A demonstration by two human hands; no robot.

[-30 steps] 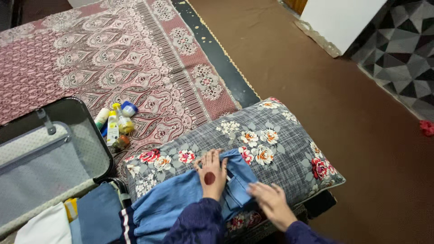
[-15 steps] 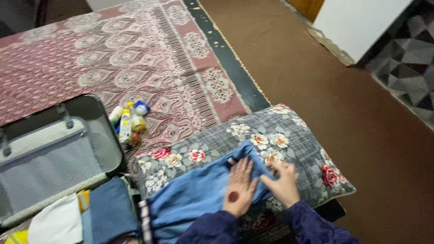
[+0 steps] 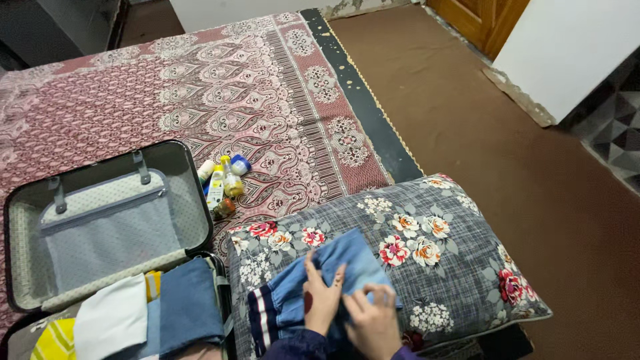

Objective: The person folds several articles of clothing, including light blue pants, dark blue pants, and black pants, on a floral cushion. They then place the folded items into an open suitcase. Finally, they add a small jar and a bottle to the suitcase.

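A folded blue denim garment (image 3: pixel 347 263) with a dark striped band at its left end lies on a grey floral pillow (image 3: pixel 453 267). My left hand (image 3: pixel 321 298) presses flat on the denim, fingers spread. Beside it, my right hand (image 3: pixel 375 320) rests on the garment's near edge, its fingers curled over the fabric. Both sleeves are dark purple.
An open suitcase (image 3: pixel 100 220) with a grey zipped lining lies to the left, with folded blue, white and yellow clothes (image 3: pixel 147 313) in its lower half. Several small bottles (image 3: pixel 223 183) lie on the pink patterned rug (image 3: pixel 200 87). Brown carpet (image 3: pixel 520 180) stretches right; a white panel (image 3: pixel 573 47) leans at the far right.
The denim has been folded into a shorter bundle. Both hands came closer to me and together on it. The view has shifted, showing more of the suitcase.
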